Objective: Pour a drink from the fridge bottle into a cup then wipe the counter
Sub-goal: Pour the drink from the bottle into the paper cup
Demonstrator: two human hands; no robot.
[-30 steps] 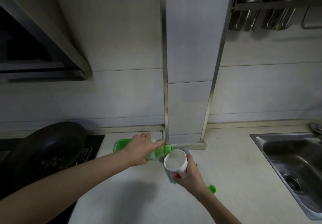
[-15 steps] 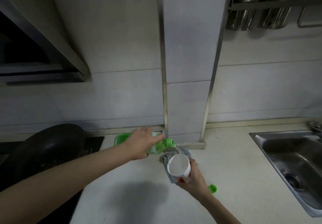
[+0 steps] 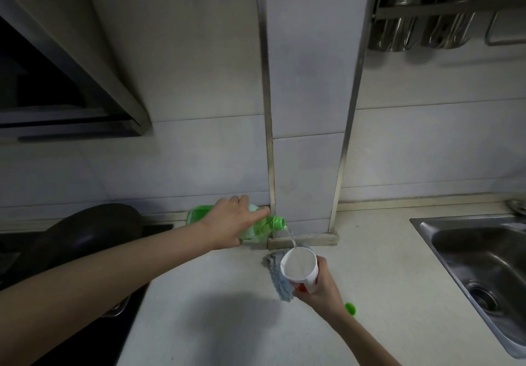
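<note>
The green bottle [image 3: 263, 227] is held sideways over the counter [image 3: 384, 266] by the left hand [image 3: 230, 223], fingers wrapped around its body, and a thin stream [image 3: 291, 236] is poured into the paper cup [image 3: 299, 266]. The cup (tilted toward the bottle) is gripped low by the curled fingers of the right hand [image 3: 318, 289], close to a blue-grey cloth [image 3: 277, 277]; the green cap [image 3: 350, 308] lies beside that wrist.

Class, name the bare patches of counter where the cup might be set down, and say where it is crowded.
Bare: the counter between cap and sink; also the near stretch between hob and right forearm. Crowded: at the pillar foot, where bottle, cloth, cup, left hand and right hand meet.
</note>
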